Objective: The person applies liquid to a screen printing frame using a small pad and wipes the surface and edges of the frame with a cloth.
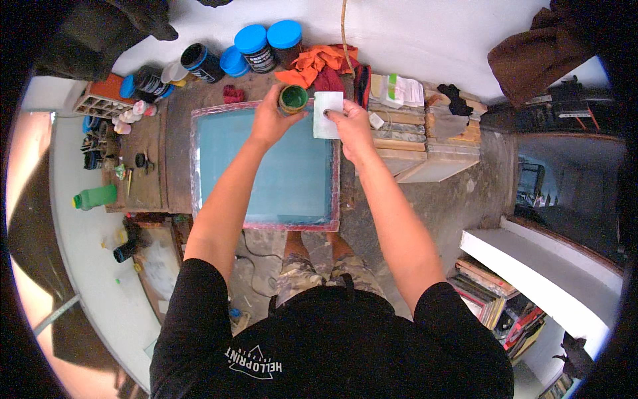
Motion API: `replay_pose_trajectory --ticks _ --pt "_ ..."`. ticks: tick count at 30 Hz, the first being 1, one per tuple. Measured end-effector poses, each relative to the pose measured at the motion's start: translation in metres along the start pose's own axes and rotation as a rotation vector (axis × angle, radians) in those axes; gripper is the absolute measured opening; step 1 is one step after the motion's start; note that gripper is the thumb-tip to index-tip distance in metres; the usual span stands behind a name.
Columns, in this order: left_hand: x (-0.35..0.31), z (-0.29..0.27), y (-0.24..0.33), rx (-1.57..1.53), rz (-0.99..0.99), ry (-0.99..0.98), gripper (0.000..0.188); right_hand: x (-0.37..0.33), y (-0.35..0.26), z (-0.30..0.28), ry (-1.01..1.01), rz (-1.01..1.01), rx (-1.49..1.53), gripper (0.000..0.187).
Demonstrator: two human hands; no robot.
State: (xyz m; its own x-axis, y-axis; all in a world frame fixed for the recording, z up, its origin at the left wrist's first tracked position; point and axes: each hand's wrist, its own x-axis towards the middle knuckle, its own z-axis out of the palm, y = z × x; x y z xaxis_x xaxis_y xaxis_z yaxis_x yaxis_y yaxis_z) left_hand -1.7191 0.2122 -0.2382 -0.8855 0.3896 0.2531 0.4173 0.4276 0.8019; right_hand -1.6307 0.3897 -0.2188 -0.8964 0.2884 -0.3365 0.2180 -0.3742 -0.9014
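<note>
I have the left hand (268, 121) wrapped around a small jar (293, 98), thumb on the near side, fingers round the far side. The jar's mouth faces up toward my camera, and green stuff shows inside the rim. In the right hand (352, 130) I grip a white card (327, 110), thumb pressed flat on its face and the fingers mostly hidden behind it. Jar and card are side by side, just apart, in front of me at the far edge of the blue screen (269, 179). I cannot tell from this angle whether the jar's base touches anything below.

The screen lies flat on the brown worktop (179, 163), its border wrapped in pale and reddish tape. Beyond the hands I see an orange cloth (311, 65) in a crumpled heap, with a dark red cloth (328, 81) just behind the card. Left of the heap stand two dark tubs (263, 61) with blue lids, and further left an uncapped black tub (205, 68). A small red bundle (233, 94) sits near the screen's far left corner. On the worktop's left part I make out scissors (148, 161), and a green bottle (98, 197) lies by its left edge. To the right of the screen, frames (397, 136) are stacked, with a clear box (393, 91) and a black cloth (454, 100) on top.
</note>
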Motion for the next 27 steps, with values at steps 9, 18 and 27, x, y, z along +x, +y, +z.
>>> replay_pose_trajectory --ticks 9,18,27 --pt "-0.002 0.008 0.011 0.034 0.003 0.033 0.066 -0.004 0.005 0.007 0.014 0.021 0.099 0.024" --pt "-0.004 0.015 0.022 0.11 0.009 0.103 0.063 -0.004 0.003 0.008 0.105 -0.058 -0.01 0.021" --pt "-0.022 -0.013 -0.004 0.022 -0.07 0.114 0.067 0.001 0.007 0.029 -0.029 -0.022 0.085 0.025"
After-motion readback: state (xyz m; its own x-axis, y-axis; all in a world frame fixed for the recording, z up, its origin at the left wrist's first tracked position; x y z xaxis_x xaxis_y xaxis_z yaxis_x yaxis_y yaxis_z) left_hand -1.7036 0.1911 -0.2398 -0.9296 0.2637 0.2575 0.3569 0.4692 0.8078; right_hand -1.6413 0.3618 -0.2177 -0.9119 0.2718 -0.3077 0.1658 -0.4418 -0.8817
